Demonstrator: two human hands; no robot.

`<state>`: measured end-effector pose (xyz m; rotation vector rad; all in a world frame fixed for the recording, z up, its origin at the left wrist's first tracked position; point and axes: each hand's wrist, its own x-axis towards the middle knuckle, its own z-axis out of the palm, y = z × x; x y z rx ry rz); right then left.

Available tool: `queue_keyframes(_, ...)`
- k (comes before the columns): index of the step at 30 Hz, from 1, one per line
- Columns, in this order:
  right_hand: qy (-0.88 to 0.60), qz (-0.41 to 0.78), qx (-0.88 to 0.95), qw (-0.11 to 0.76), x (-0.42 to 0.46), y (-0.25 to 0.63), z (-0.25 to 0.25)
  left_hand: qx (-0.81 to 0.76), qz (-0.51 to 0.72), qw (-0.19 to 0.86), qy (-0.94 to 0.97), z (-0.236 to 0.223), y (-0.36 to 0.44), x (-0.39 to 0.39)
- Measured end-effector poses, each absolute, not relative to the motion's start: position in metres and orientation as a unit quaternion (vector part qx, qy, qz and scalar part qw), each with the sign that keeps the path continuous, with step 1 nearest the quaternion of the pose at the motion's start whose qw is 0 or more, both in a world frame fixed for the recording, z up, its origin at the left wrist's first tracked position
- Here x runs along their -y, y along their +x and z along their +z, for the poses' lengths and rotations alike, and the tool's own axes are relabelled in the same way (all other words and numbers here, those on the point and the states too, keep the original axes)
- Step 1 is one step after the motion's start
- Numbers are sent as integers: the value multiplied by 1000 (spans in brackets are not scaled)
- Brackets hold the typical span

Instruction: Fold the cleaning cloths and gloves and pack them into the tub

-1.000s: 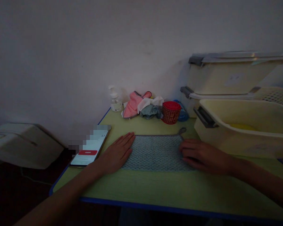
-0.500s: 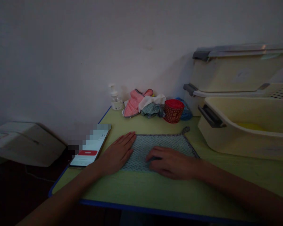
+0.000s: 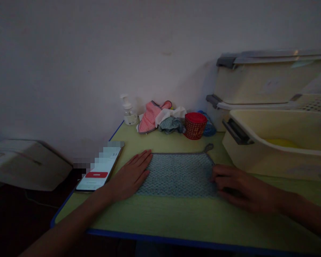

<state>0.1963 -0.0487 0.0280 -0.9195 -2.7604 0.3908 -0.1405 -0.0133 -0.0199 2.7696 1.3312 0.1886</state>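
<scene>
1. Head view: the blue-green cloth (image 3: 176, 175), the landmark, lies flat on the counter (image 3: 160, 214).
2. Left hand (image 3: 131, 176): palm down on the cloth's left end, fingers extended and close together.
3. Right hand (image 3: 238, 187): at the cloth's right edge, fingers curled; whether it pinches the edge, I cannot tell.
4. Left of the cloth: phone (image 3: 103, 166).
5. Behind it: red container (image 3: 195, 126).

two blue-grey textured cloths (image 3: 176, 175), one pink patterned cloth (image 3: 149, 119), two lidded cream plastic boxes (image 3: 248, 84), one clear plastic pump bottle (image 3: 130, 116).
</scene>
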Motion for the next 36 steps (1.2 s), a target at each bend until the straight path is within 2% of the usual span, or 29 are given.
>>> queue_keyframes(6,-279,82,945,147,14,126,29,-442,76,14,893,-17,-149,28)
queue_keyframes(9,-214,88,958,172,-1,80,17,-447,80,-4,891,-23,-155,35)
queue_keyframes(13,-168,91,968,163,-11,50,3,-453,88,-9,887,-29,-159,38)
queue_keyframes(21,-237,110,959,111,-6,125,8,-453,77,-12,888,-30,-159,37)
queue_keyframes(28,-317,71,941,99,12,194,7,-447,79,-12,891,-31,-159,36)
queue_keyframes(32,-336,52,939,60,18,190,20,-449,69,-9,891,-29,-158,36)
queue_keyframes(36,-297,40,953,45,21,144,32,-449,61,-7,891,-27,-157,36)
